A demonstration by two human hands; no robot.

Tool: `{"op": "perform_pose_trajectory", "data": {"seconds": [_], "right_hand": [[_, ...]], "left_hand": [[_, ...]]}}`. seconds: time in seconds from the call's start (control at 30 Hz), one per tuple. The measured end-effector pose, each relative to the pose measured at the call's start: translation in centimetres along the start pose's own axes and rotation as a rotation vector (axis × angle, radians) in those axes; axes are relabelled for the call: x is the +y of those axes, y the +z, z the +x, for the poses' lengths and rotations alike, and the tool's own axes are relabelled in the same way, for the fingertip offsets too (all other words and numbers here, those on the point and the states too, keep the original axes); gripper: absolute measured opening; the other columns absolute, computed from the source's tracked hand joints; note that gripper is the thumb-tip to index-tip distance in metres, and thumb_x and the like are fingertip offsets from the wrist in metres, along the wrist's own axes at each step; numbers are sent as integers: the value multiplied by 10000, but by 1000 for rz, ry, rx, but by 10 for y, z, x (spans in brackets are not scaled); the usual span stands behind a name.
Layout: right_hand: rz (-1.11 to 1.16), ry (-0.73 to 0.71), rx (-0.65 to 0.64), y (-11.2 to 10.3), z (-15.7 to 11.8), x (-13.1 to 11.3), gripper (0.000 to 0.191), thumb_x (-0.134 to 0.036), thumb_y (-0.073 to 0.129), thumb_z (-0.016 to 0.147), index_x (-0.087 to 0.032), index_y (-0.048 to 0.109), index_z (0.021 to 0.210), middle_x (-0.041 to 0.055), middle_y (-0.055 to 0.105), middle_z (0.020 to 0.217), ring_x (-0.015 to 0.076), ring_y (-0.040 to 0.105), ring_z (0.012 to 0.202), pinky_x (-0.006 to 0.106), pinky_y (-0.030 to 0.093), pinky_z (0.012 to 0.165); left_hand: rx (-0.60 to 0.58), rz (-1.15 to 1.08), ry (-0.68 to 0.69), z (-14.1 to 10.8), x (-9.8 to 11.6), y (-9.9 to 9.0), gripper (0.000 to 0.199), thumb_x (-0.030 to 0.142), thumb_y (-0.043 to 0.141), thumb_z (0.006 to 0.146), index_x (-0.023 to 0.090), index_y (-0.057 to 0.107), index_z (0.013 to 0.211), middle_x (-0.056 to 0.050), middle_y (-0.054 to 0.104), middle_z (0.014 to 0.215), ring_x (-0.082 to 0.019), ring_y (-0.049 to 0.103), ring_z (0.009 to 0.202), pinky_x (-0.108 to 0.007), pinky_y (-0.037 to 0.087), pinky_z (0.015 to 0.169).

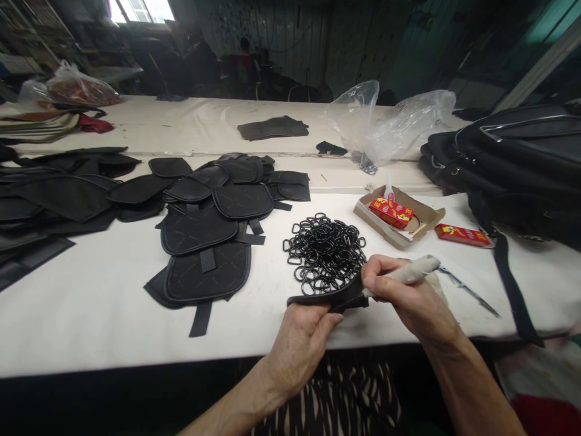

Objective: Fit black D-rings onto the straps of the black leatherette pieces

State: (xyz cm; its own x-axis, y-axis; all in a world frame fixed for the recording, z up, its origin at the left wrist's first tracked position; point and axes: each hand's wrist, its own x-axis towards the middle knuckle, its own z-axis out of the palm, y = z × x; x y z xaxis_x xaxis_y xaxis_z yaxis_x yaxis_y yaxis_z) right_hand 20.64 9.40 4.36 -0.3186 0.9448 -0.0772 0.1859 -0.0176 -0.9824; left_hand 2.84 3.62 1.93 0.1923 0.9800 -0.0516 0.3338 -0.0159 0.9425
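- Head view, left hand [302, 339]: fingers grasping, from below, one black padded fabric piece [324, 300] with a bound edge; thumb extended along its near side.
- Right hand [406, 297]: fingers wrapped about an off-white, elongated handheld implement [420, 267], its narrow end directed at the right end of the fabric piece; exact kind cannot be told.
- Location of the fabric piece: between the two hands, at the near edge of the white-covered table [113, 321], just in front of the rings.
- Black, glossy D-shaped rings [324, 251]: one loose heap, behind the fabric piece.
- Shallow brown cardboard tray [379, 231]: behind the right hand, holding a red-and-yellow printed carton [391, 212] and a small white bottle with pointed nozzle [389, 191].
- Second red-and-yellow carton [462, 235]: flat, just right of the tray.
- Slim metal tool [474, 293]: lying right of the right hand.
- Black quilted flaps with short webbing tabs [206, 272]: overlapping stack, left of the rings.
- Large black fabric bag [512, 163]: far right, black strap [511, 290] trailing forward.
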Motion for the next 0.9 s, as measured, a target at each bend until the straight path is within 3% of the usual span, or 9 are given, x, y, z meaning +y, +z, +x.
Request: {"op": "perform_pose_trajectory", "data": {"seconds": [0.2,0.4,0.63,0.9], "right_hand": [[-123,11,41,4,-1,-13,157,-238,542,731,-192,527,581,-33,484,537,109,387,532,253,256,488],[-155,26,58,11,-1,-15,177,-248,536,717,-189,506,554,-35,452,520,106,357,521,253,239,482],[442,-127,57,4,-8,-9,199,-242,567,724,-189,486,550,-42,377,506,98,279,492,261,174,462],[560,-134,134,13,-40,-6,200,-285,582,749,-195,501,589,-29,375,511,112,321,505,252,258,469]], "left_hand": [[7,-26,-12,0,-1,0,302,283,437,860,179,539,595,16,482,616,-136,426,624,-247,318,613],[-21,-170,-113,2,-7,0,301,288,486,812,168,561,546,22,461,537,-124,392,545,-246,288,525],[1,-354,-202,4,-15,-1,279,297,517,773,126,686,631,-42,609,580,-148,499,552,-246,347,528],[13,-383,-245,7,-14,-1,269,255,501,742,106,675,602,-65,642,602,-156,554,602,-253,404,595]]}}
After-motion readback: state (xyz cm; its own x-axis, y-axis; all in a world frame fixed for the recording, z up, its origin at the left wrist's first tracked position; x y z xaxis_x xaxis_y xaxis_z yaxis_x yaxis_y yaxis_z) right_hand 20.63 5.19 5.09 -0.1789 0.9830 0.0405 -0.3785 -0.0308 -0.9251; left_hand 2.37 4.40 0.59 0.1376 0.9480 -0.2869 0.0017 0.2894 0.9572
